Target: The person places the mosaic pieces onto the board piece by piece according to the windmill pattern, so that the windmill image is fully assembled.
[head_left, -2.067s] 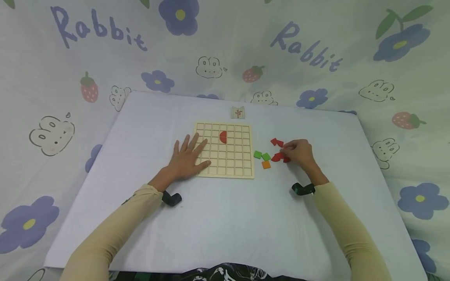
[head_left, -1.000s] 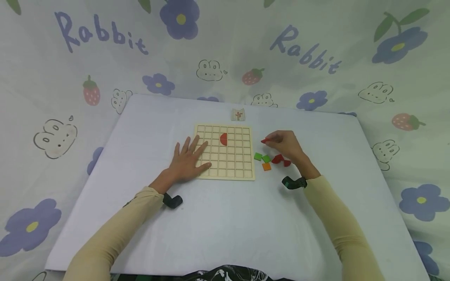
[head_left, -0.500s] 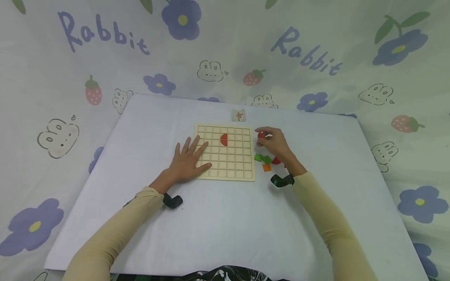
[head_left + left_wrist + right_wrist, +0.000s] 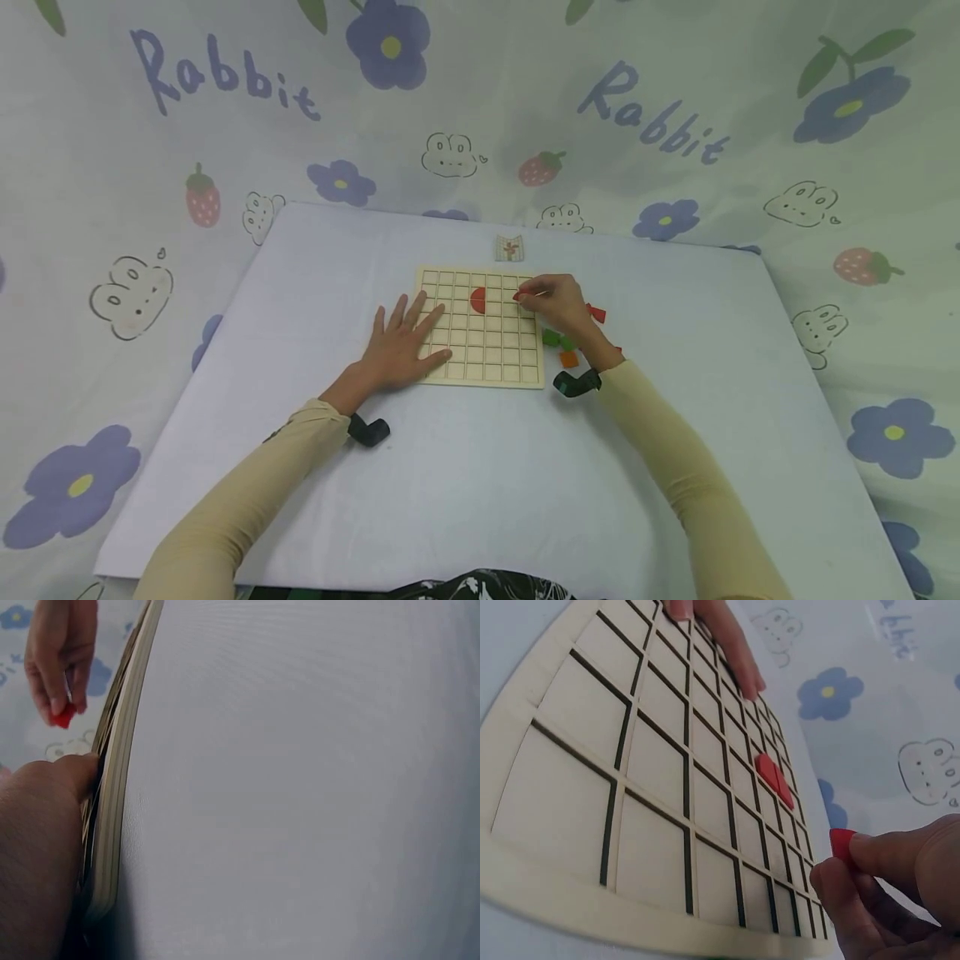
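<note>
My left hand (image 4: 396, 346) lies with spread, straight fingers on the left side of a wooden grid board (image 4: 487, 373). Between thumb and fingertips, my right hand (image 4: 561, 304) pinches a small red tile (image 4: 841, 844) with a curved edge. It holds this tile over the board's right columns, above the surface in the right wrist view. Two red quarter-circle tiles (image 4: 478, 301) sit in neighbouring cells in the upper middle of the grid, forming a half circle. In the left wrist view, the thumb (image 4: 75, 774) of my left hand reaches the board's edge.
Right of the board lie green tiles (image 4: 551, 337), an orange tile (image 4: 568, 358) and red tiles (image 4: 596, 312), partly hidden by my right hand and wrist. A small patterned card (image 4: 509, 247) lies behind the board on the white table (image 4: 450, 492). A rabbit-print cloth hangs behind.
My right hand has taken a red tile from the loose ones and carried it left over the board's right side. My left hand has stayed on the board.
</note>
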A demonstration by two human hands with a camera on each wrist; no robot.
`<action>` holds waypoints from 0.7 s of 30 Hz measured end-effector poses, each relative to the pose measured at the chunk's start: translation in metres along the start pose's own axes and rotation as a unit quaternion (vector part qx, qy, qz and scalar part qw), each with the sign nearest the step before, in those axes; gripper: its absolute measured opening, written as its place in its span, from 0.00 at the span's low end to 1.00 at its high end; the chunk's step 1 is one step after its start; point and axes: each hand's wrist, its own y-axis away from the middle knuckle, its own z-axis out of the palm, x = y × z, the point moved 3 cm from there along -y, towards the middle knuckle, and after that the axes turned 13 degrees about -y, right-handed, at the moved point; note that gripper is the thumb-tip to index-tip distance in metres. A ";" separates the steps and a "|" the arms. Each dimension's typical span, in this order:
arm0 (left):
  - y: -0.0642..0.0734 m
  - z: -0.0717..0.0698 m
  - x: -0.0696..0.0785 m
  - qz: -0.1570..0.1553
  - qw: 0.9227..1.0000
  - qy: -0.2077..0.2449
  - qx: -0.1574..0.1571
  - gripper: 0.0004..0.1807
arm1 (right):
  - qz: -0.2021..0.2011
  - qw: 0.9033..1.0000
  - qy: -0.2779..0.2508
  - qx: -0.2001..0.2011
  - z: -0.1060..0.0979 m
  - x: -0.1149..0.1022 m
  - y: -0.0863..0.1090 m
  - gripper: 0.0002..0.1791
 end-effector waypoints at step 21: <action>0.003 -0.007 0.004 0.001 1.000 0.003 0.001 0.47 | -0.037 0.992 0.108 -0.062 0.037 -0.004 -0.015 0.07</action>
